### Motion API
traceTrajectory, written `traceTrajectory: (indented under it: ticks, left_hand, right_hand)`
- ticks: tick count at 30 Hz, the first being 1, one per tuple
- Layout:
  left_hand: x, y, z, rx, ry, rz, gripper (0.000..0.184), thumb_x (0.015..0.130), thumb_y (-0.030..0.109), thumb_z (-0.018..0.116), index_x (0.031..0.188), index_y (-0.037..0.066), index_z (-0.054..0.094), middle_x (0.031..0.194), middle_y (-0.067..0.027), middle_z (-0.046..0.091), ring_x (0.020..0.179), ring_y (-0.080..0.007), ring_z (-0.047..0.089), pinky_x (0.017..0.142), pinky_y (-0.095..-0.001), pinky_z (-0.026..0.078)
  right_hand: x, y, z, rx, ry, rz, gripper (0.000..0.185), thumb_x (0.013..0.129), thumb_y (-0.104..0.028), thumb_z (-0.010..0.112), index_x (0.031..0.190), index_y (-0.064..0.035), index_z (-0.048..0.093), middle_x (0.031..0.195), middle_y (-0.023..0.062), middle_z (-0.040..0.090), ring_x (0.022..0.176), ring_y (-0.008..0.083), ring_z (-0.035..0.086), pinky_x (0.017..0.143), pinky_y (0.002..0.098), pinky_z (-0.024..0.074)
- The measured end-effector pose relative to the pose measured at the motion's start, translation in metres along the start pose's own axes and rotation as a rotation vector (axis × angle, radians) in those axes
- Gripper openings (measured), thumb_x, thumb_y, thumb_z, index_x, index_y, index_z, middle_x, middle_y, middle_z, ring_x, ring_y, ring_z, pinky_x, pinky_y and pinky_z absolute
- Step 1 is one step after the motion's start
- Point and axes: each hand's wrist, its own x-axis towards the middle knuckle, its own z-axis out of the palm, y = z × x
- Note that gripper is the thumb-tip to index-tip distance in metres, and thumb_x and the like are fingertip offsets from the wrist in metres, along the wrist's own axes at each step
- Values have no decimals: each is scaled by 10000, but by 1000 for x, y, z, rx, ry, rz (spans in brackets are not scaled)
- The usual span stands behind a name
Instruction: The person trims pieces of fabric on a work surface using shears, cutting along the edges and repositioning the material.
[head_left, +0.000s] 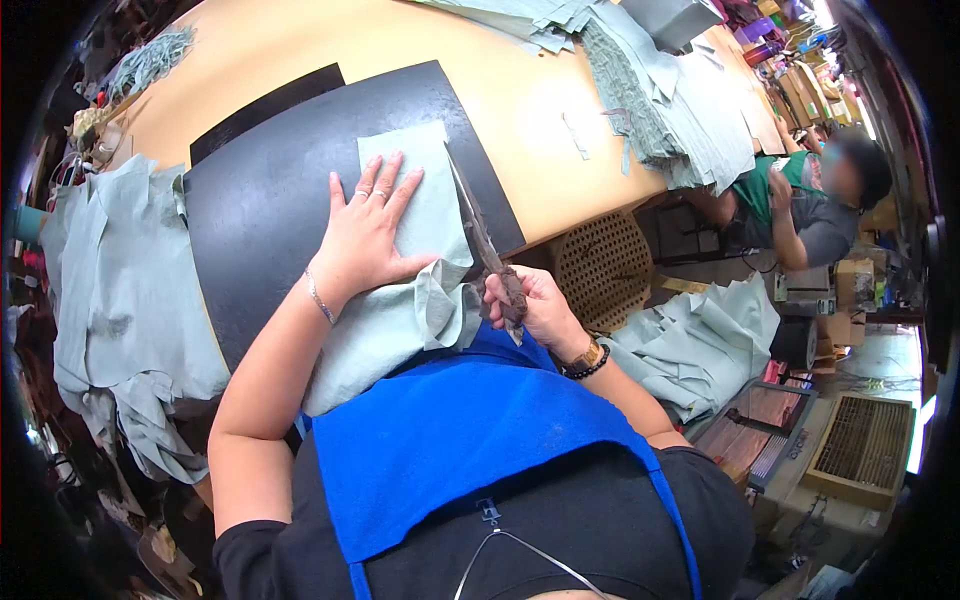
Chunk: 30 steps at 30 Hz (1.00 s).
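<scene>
My left hand point(372, 235) lies flat with fingers spread on a pale green sheet of leather-like material point(425, 175). The sheet rests on a black board point(270, 200), and its near part hangs in folds over the table edge against my blue apron point(470, 420). In my right hand point(540, 310) is a long knife point(480, 225), gripped by its dark wrapped handle. Its blade lies along the right edge of the sheet, pointing away from me.
Stacked pale green sheets point(660, 100) lie at the table's far right. More sheets hang at the left point(130, 280), and another heap point(700, 340) lies by a woven chair point(603, 265). A co-worker point(800, 200) sits at the right. Thin offcuts point(575, 135) lie on the tan table point(510, 90).
</scene>
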Motion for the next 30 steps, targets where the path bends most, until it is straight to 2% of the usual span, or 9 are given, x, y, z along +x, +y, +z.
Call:
traceTrajectory:
  ticks: [9, 12, 15, 18, 21, 25, 30]
  left_hand:
    - [-6, 8, -5, 7, -80, 2, 1006, 670, 649, 632, 1485, 184, 268, 1556, -125, 194, 1436, -338, 161, 1047, -704, 119]
    - [-6, 9, -6, -22, -70, 1, 893, 759, 620, 578, 1475, 174, 286, 1555, -128, 194, 1437, -339, 156, 1046, -708, 110]
    - [-1, 15, -1, -70, -91, -85, 734, 869, 549, 499, 1461, 160, 306, 1553, -131, 192, 1438, -337, 149, 1042, -715, 106]
    - [4, 24, 1, -110, -70, -165, 635, 929, 495, 437, 1448, 147, 324, 1551, -131, 194, 1436, -335, 153, 1034, -723, 108]
    - [2, 29, 11, -31, 16, -159, 642, 926, 500, 440, 1453, 154, 320, 1549, -136, 195, 1434, -340, 153, 1028, -726, 113]
    - [-4, 32, 10, -11, 3, -145, 659, 922, 518, 439, 1462, 164, 310, 1551, -149, 182, 1434, -350, 145, 1027, -724, 107]
    - [-8, 35, 11, -14, -16, -138, 679, 918, 541, 434, 1472, 172, 296, 1556, -151, 167, 1438, -349, 129, 1030, -722, 93]
  right_hand:
    - [9, -7, 0, 24, -9, 28, 257, 923, -293, 622, 858, -45, 631, 712, 9, 611, 604, 72, 583, 572, 233, 499]
    - [8, -4, 1, 22, -32, -9, 233, 927, -273, 616, 898, -42, 641, 739, 7, 613, 624, 69, 586, 577, 232, 500]
    - [5, 3, 4, 51, -14, -35, 217, 931, -255, 609, 937, -42, 650, 767, 7, 614, 641, 69, 589, 584, 229, 501]
    - [2, 1, 5, 31, -7, -12, 226, 935, -261, 603, 927, -39, 645, 762, 9, 613, 636, 72, 586, 584, 228, 498]
    - [2, -1, 1, 7, -32, 4, 255, 935, -284, 602, 884, -36, 630, 726, 11, 609, 615, 76, 579, 574, 230, 490]
    - [2, -4, 3, -25, -3, 18, 296, 929, -318, 607, 826, -40, 612, 666, 12, 601, 586, 84, 570, 557, 232, 476]
    - [10, -6, 2, -43, -22, 27, 278, 924, -307, 615, 862, -36, 622, 705, 14, 607, 604, 77, 575, 561, 230, 483]
